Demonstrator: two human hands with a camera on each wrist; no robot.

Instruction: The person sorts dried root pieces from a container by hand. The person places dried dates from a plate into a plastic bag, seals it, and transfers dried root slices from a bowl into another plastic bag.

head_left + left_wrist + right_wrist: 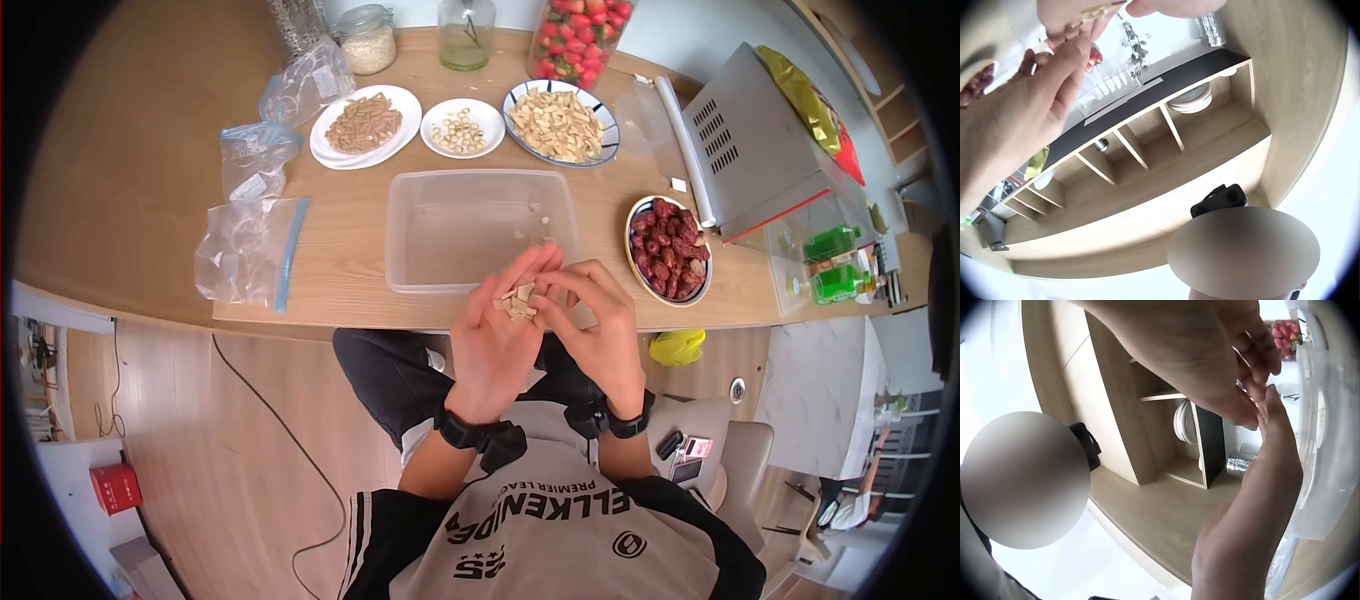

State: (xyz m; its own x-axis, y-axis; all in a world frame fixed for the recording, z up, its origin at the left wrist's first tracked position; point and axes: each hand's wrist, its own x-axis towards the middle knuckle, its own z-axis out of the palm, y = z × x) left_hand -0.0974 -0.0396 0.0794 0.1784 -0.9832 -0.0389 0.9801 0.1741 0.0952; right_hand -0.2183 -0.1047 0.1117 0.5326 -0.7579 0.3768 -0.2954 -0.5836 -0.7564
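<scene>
In the head view the left hand (494, 345) is palm up at the near edge of a clear plastic box (397, 235), with several pale dried slices (517, 302) lying on its palm and fingers. The right hand (603, 330) is beside it, its thumb and fingertips bent together at the slices, pinching at them. A few pale pieces (535, 207) are in the box. In the left wrist view a slice (1094, 14) shows on the left hand. The right wrist view has the right hand (1179, 350) against the left hand (1254, 500), the slices hidden.
Behind the box stand a plate of brown pieces (365, 125), a small plate of pale seeds (460, 130) and a bowl of pale slices (560, 125). A bowl of red dates (668, 250) is on the right, plastic bags (245, 250) on the left, strawberries (580, 40) at the back.
</scene>
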